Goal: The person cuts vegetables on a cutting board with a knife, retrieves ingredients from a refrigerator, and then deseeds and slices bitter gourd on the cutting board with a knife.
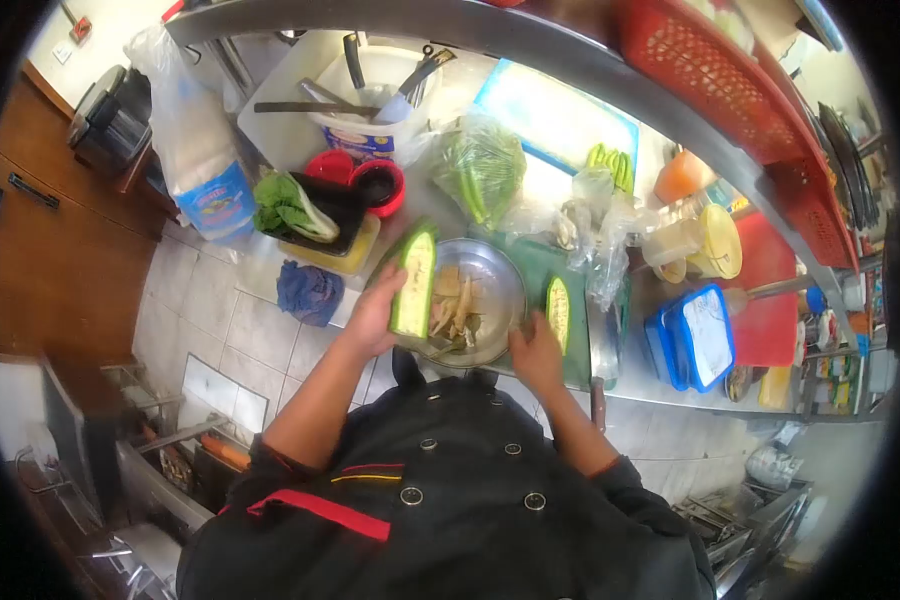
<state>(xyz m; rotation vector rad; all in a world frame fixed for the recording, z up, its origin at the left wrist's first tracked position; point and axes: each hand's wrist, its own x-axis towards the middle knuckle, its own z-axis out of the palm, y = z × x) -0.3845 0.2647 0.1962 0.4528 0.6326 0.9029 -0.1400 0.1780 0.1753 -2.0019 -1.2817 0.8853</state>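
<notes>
My left hand [375, 318] grips a halved green vegetable [415, 285], zucchini or eggplant by its look, with its pale, speckled cut face showing. The piece is upright over the left rim of a round metal bowl [505, 270]. Inside the bowl lie pale strips and brownish scraps [457, 305]. My right hand [536, 352] has its fingers curled at the bowl's right rim, partly hidden from above. Just right of it, another cut half [558, 312] rests face up on a green cutting board [578, 365]. A large knife [602, 345] lies along the board's right side.
Behind the bowl sits a bag of green vegetables [482, 170]. A black tray [335, 205] holds leafy greens at left, near a blue cloth [310, 292]. Blue-rimmed containers [690, 335] stand at right. A metal shelf edge [560, 55] crosses overhead, carrying a red crate [715, 85].
</notes>
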